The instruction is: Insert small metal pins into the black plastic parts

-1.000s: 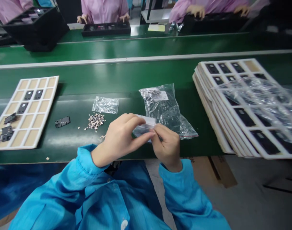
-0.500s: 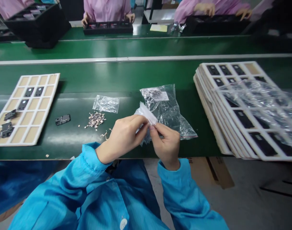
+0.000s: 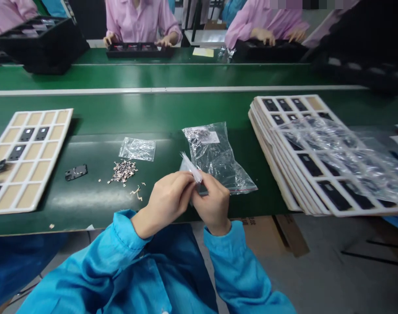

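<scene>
Both my hands pinch a small clear plastic packet (image 3: pixel 189 171) above the green bench, its whitish folded edge pointing up and left. My left hand (image 3: pixel 167 202) and my right hand (image 3: pixel 212 203) nearly meet around it, and their fingers hide most of it. Just behind them lies a larger clear zip bag (image 3: pixel 215 158) with a label and small parts inside. To the left of my left hand are a heap of small metal pieces (image 3: pixel 122 171), a flat clear bag (image 3: pixel 137 149) and a black metal part (image 3: pixel 76 172).
A white tray with tan cells (image 3: pixel 53 174) holds several black parts at left. A tall stack of white trays (image 3: pixel 270 139), partly under clear plastic, stands at right. A rail (image 3: pixel 153 90) crosses the green bench. Beyond it, people in pink sleeves (image 3: pixel 140 22) handle black trays.
The packet has turned from lying nearly flat to standing up and left between my fingers. My hands have drawn closer around it, and the whole scene has shifted in view.
</scene>
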### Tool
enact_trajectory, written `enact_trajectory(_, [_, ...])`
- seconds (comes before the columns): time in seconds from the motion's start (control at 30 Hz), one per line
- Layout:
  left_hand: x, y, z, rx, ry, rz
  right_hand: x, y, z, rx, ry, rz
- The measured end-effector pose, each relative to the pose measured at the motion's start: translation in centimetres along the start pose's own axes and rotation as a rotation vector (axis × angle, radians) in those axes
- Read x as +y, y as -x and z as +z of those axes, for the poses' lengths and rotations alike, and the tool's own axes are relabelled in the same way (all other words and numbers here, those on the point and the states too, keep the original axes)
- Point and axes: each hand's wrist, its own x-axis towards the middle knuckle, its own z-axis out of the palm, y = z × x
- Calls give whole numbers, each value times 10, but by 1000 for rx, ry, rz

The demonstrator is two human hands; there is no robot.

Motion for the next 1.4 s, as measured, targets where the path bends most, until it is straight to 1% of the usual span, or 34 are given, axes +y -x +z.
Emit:
enact_trajectory(0.1, [1,2,5,-4,6,25,3,2,2,-6,-51,40])
enact_trajectory(0.17, [2,5,7,4,22,31,6,1,1,-35,-170,118])
enact_trajectory(0.3, [-1,14,7,67,49,-35,15,-2,-2,-47,-464,392])
enact_trajectory(0.4, [-4,23,4,103,-7,-73,21,-4,-2,-33,-676,592])
enact_trajectory(0.47, [-5,27,4,107,-51,-61,22,-6,0,-35,-789,687])
enact_trajectory(0.53, [-5,29,4,103,-81,-45,22,-8,0,-27,-845,743])
enact_trajectory(0.8, [-4,33,5,96,-158,-18,19,-16,-4,-73,-909,830])
enact_trajectory(1.03, [-2,35,4,104,-208,-8,14,-15,-2,-56,-937,841])
enact_trajectory(1.17, [2,35,4,114,-210,-31,11,-14,0,-71,-945,830])
enact_trajectory(1.3, [7,31,7,82,-189,-72,6,-12,3,-67,-967,817])
enact_trajectory(1.4, [9,27,9,55,-172,-106,5,-11,4,-77,-919,753])
